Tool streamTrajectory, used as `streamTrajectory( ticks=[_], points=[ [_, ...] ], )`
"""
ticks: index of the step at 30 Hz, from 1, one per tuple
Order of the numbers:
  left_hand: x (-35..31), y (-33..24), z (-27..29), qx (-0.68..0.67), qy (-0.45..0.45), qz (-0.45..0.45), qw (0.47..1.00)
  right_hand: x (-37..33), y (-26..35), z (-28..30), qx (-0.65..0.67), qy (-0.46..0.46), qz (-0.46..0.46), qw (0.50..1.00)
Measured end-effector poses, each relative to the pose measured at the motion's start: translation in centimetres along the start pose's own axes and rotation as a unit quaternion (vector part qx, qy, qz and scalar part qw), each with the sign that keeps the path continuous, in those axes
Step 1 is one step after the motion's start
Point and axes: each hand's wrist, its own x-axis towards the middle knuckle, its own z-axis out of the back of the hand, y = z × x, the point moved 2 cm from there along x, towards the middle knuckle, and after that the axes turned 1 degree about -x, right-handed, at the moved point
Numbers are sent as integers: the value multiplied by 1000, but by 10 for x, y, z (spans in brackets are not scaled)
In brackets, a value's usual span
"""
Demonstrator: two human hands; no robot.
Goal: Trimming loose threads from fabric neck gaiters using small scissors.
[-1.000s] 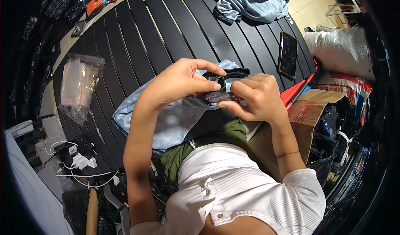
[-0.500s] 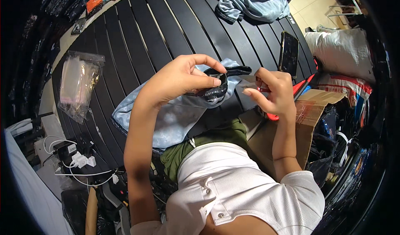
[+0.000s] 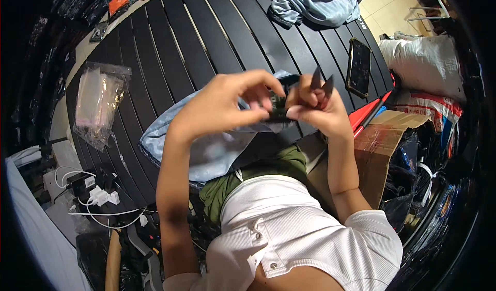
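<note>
A light-blue garment [image 3: 219, 149] with a black, printed waistband [image 3: 278, 105] lies partly over the table's near edge and my lap. The band is lifted between my two hands and blurred. My left hand [image 3: 227, 97] curls its fingers and thumb around the band's left side. My right hand [image 3: 328, 113] is closed around small scissors [image 3: 316, 83], with the two dark blades standing up above the knuckles, slightly apart. A bit of red handle shows among the fingers. The right thumb and forefinger meet at the band's right side.
On the slatted black table [image 3: 170, 48] lie a pack of clear bags [image 3: 98, 102], a phone [image 3: 358, 67] and another light-blue garment [image 3: 315, 4]. A cardboard box [image 3: 369, 151] stands to the right, near a white sack [image 3: 423, 64]. Chargers and cables [image 3: 101, 197] sit lower left.
My right hand has moved left to the waistband and turned, so the scissor blades now point up. My left hand has shifted slightly, and the band has been turned.
</note>
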Motion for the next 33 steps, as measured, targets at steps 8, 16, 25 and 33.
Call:
streamTrajectory(
  ticks=[8, 16, 25, 33],
  points=[
    [-120, 51, 32, 103, -525, 138, 833, 16, -20, 70, 91, -265, 8, 960],
    [-245, 134, -1, 154, -604, 387, 680, 47, -52, 69, -131, -235, -132, 954],
    [-217, 77, 35, -240, -641, 38, 728, 57, 13, 93, 22, -264, 111, 958],
    [-209, 59, 3, -384, -513, -21, 767, 17, -16, 128, -201, -291, -9, 935]
  ],
)
